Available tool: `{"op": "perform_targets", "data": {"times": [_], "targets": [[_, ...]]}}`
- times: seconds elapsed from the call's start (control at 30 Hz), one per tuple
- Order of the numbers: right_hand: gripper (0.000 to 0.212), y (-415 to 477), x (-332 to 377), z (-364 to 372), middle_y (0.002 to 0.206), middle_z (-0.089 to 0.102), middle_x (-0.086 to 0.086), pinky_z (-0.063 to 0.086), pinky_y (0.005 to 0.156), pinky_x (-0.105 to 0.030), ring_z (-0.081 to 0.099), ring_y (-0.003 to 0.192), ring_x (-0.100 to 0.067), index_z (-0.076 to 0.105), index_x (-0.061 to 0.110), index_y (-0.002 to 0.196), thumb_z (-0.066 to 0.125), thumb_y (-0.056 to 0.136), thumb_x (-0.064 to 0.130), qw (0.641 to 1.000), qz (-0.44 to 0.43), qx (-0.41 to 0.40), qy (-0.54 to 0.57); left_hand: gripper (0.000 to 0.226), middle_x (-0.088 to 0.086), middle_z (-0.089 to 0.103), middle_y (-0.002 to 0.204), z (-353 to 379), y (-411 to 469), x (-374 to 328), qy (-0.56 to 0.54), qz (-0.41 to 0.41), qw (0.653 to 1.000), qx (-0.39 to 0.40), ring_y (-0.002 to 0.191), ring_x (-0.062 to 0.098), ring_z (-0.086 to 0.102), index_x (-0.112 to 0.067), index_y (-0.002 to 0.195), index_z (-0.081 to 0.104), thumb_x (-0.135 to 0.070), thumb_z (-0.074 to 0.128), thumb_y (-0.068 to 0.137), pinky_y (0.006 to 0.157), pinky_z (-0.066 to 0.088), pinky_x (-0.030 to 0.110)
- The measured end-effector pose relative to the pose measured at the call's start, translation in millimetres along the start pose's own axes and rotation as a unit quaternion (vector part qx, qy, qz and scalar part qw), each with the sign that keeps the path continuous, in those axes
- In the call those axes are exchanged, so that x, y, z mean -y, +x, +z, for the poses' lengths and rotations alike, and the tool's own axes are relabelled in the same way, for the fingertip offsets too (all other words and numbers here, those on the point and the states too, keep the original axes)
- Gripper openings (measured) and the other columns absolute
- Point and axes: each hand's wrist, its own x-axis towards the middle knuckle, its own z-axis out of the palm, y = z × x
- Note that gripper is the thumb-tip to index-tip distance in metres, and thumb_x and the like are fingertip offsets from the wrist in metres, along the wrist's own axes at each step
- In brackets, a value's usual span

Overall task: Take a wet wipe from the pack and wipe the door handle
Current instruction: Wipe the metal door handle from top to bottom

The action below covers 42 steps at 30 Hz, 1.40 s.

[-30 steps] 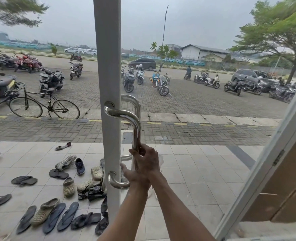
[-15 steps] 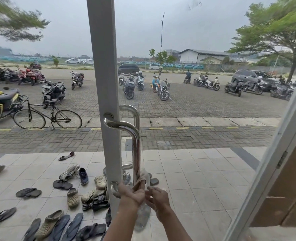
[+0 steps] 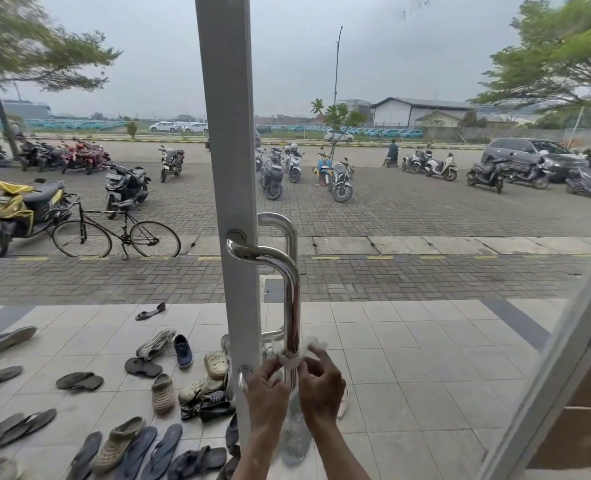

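A shiny steel door handle (image 3: 292, 289) runs down the grey frame of a glass door (image 3: 230, 168). A white wet wipe (image 3: 299, 355) is wrapped round the lower part of the bar. My left hand (image 3: 266, 386) pinches the wipe's left end, just right of the handle's lower mount. My right hand (image 3: 322, 382) pinches the wipe's right end on the other side of the bar. The wipe pack is hidden from view.
Through the glass, several sandals and shoes (image 3: 159, 375) lie on the tiled porch at lower left. A second door frame (image 3: 564, 358) slants up at the right edge. Beyond are a bicycle (image 3: 114, 233) and parked scooters (image 3: 273, 174).
My hands slid down the bar from mid-height to its lower end. The right hand let go of the bar, and both hands now hold the wipe's ends round it.
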Motion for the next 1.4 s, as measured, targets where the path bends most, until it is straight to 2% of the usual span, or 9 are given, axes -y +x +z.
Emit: {"op": "perform_targets", "data": {"times": [0.17, 0.3, 0.37, 0.47, 0.67, 0.83, 1.03, 1.3, 1.4], "targets": [[0.005, -6, -30, 0, 0.077, 0.074, 0.016, 0.058, 0.070, -0.020, 0.070, 0.074, 0.004, 0.076, 0.030, 0.082, 0.071, 0.083, 0.029, 0.992, -0.008, 0.101, -0.080, 0.046, -0.012, 0.069, 0.113, -6, 0, 30, 0.204, 0.062, 0.974, 0.079, 0.096, -0.001, 0.070, -0.038, 0.119, 0.065, -0.003, 0.064, 0.089, 0.088, 0.056, 0.020], [0.034, -6, -51, -4, 0.087, 0.075, 0.013, 0.056, 0.076, -0.021, 0.069, 0.083, 0.000, 0.078, 0.032, 0.089, 0.069, 0.071, 0.060, 0.982, 0.030, 0.154, -0.108, 0.031, -0.010, 0.073, 0.107, -11, 1, 34, 0.247, 0.063, 0.963, 0.085, 0.095, -0.004, 0.067, -0.028, 0.117, 0.068, -0.010, 0.066, 0.092, 0.092, 0.055, 0.027], [0.023, -2, -41, -5, 0.091, 0.075, 0.014, 0.056, 0.075, -0.021, 0.069, 0.085, -0.001, 0.078, 0.031, 0.096, 0.078, 0.079, 0.046, 0.985, 0.020, 0.147, -0.085, 0.032, -0.017, 0.076, 0.098, -10, 11, 32, 0.248, 0.087, 0.962, 0.076, 0.090, -0.006, 0.070, -0.037, 0.110, 0.072, -0.013, 0.070, 0.089, 0.092, 0.058, 0.039], [0.014, 8, -17, -4, 0.078, 0.070, 0.024, 0.052, 0.068, -0.011, 0.068, 0.078, 0.008, 0.077, 0.030, 0.096, 0.080, 0.083, 0.025, 0.992, -0.049, 0.109, -0.046, 0.041, -0.023, 0.075, 0.097, -4, 24, 16, 0.236, 0.159, 0.958, 0.041, 0.090, -0.010, 0.069, -0.036, 0.118, 0.071, -0.011, 0.074, 0.085, 0.083, 0.059, 0.025], [0.009, 10, -16, -2, 0.079, 0.071, 0.025, 0.056, 0.066, -0.018, 0.070, 0.075, 0.003, 0.074, 0.036, 0.086, 0.077, 0.084, 0.044, 0.987, -0.065, 0.141, -0.040, 0.016, -0.025, 0.074, 0.083, -15, 26, 21, 0.267, 0.173, 0.946, 0.056, 0.081, -0.015, 0.067, -0.036, 0.100, 0.078, -0.034, 0.076, 0.085, 0.071, 0.059, 0.024], [0.045, -5, -68, -1, 0.070, 0.072, 0.008, 0.054, 0.065, -0.020, 0.068, 0.069, 0.004, 0.074, 0.030, 0.089, 0.058, 0.081, 0.071, 0.977, -0.005, 0.194, -0.085, 0.023, -0.008, 0.072, 0.070, -23, 32, 49, 0.376, 0.133, 0.912, 0.100, 0.066, 0.002, 0.068, -0.035, 0.090, 0.073, -0.055, 0.062, 0.088, 0.061, 0.055, 0.030], [0.049, -12, -65, 1, 0.121, 0.073, -0.002, 0.043, 0.093, -0.001, 0.070, 0.104, -0.002, 0.069, 0.020, 0.129, 0.066, 0.081, 0.009, 0.976, -0.027, 0.178, -0.119, 0.017, -0.017, 0.077, 0.083, -25, 37, 34, 0.206, 0.097, 0.961, 0.159, 0.084, 0.000, 0.073, -0.042, 0.094, 0.078, -0.038, 0.081, 0.078, 0.077, 0.061, 0.037], [0.038, 23, 21, -14, 0.102, 0.077, 0.013, 0.060, 0.082, -0.021, 0.071, 0.093, 0.007, 0.072, 0.021, 0.122, 0.079, 0.085, 0.022, 0.978, -0.141, 0.154, -0.027, 0.034, 0.005, 0.078, 0.102, -24, 53, -34, 0.054, 0.129, 0.974, 0.180, 0.099, 0.023, 0.074, -0.016, 0.108, 0.078, -0.028, 0.085, 0.077, 0.090, 0.058, 0.051], [0.033, 33, 50, -17, 0.096, 0.067, 0.038, 0.059, 0.080, -0.021, 0.068, 0.089, 0.011, 0.074, 0.027, 0.118, 0.078, 0.086, 0.032, 0.979, -0.161, 0.120, -0.026, 0.030, 0.010, 0.078, 0.101, -21, 54, -71, 0.008, 0.140, 0.971, 0.193, 0.098, 0.028, 0.074, -0.006, 0.108, 0.077, -0.011, 0.081, 0.079, 0.091, 0.058, 0.045]]}}
